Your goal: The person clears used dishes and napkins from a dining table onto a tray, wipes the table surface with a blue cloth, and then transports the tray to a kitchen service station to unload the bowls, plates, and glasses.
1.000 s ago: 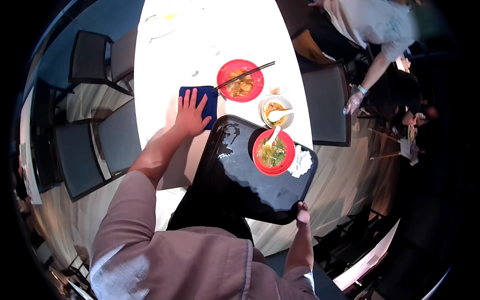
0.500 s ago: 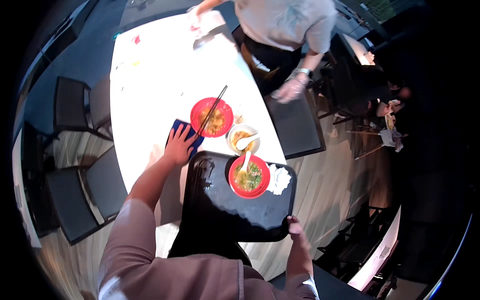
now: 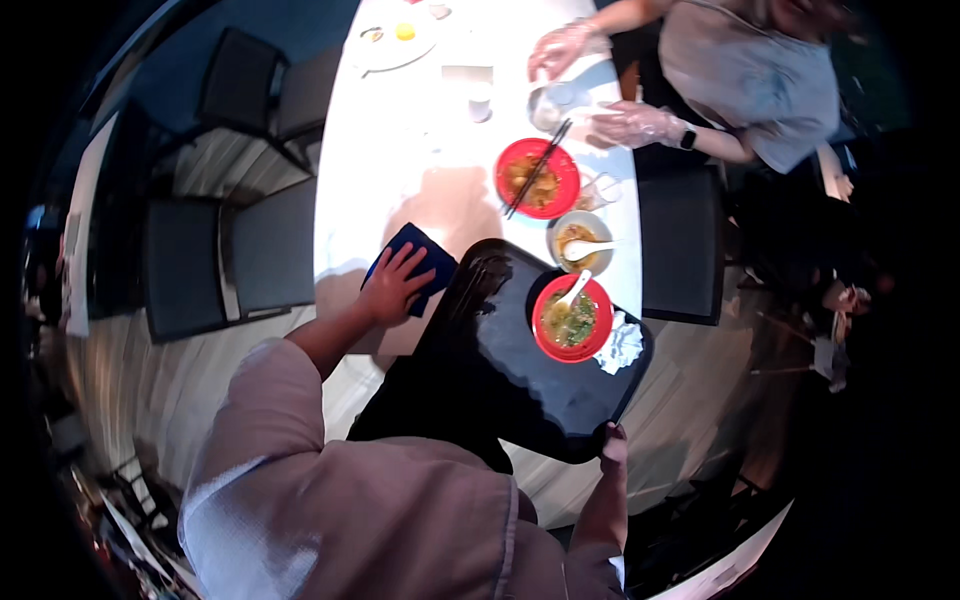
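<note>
Two padded dark chairs (image 3: 272,250) are lined up on the left, another chair (image 3: 685,245) is parked on the right, all on wood-look flooring (image 3: 165,380). Something yellow (image 3: 405,31) is held on a white plate (image 3: 398,56) up top. Clear gloves (image 3: 640,126) and a dark watch (image 3: 688,138) are worn by a co-worker (image 3: 750,80), upper right.

Left hand (image 3: 390,290) palm down, right hand (image 3: 614,444) curled

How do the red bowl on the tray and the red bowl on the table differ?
Utensils: the tray bowl has a white spoon in it; the table bowl has dark chopsticks lying across it.
Contents: the tray bowl holds soup with green bits; the table bowl holds orange-brown food.
Shared: both red, round, upright, not emptied.
</note>
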The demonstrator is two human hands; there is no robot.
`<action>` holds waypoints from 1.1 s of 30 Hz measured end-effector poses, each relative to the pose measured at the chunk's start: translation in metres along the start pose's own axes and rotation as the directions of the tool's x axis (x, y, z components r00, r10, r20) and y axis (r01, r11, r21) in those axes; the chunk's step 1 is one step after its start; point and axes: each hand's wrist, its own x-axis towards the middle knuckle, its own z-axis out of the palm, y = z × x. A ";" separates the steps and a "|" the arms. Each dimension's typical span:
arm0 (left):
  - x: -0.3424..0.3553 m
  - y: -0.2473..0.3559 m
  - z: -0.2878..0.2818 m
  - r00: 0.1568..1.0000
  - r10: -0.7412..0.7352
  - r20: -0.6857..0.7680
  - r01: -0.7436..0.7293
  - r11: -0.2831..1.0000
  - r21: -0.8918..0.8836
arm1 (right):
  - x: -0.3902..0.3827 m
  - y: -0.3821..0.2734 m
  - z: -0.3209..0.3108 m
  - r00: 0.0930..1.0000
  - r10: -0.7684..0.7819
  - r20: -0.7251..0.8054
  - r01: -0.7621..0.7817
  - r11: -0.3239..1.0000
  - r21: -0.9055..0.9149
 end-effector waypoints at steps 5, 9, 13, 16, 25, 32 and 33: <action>-0.094 0.006 0.014 0.992 -0.098 0.083 0.096 0.995 0.023 | -0.007 -0.039 0.044 0.992 0.038 -0.124 -0.067 0.969 -0.239; -0.058 -0.015 0.006 0.976 -0.201 -0.088 0.198 0.979 -0.044 | -0.008 -0.027 0.030 0.991 -0.065 -0.118 0.023 0.944 -0.329; 0.011 -0.062 -0.007 0.908 -0.309 -0.283 0.305 0.950 -0.062 | -0.018 -0.037 0.033 0.977 -0.020 -0.212 -0.079 0.892 -0.446; 0.063 -0.094 -0.007 0.861 -0.438 -0.258 0.454 0.891 0.001 | -0.025 -0.045 0.050 0.970 0.049 -0.239 -0.146 0.901 -0.409; 0.105 -0.146 -0.040 0.779 -0.622 -0.085 0.622 0.783 -0.022 | -0.047 -0.038 0.044 0.946 0.120 -0.300 -0.248 0.864 -0.439; -0.029 -0.076 -0.003 0.823 -0.509 -0.250 0.519 0.854 -0.033 | -0.051 -0.034 0.078 0.958 0.135 -0.252 -0.192 0.957 -0.217; -0.055 -0.067 0.013 0.827 -0.452 -0.335 0.458 0.887 -0.066 | -0.050 -0.037 0.087 0.946 0.157 -0.284 -0.229 0.943 -0.241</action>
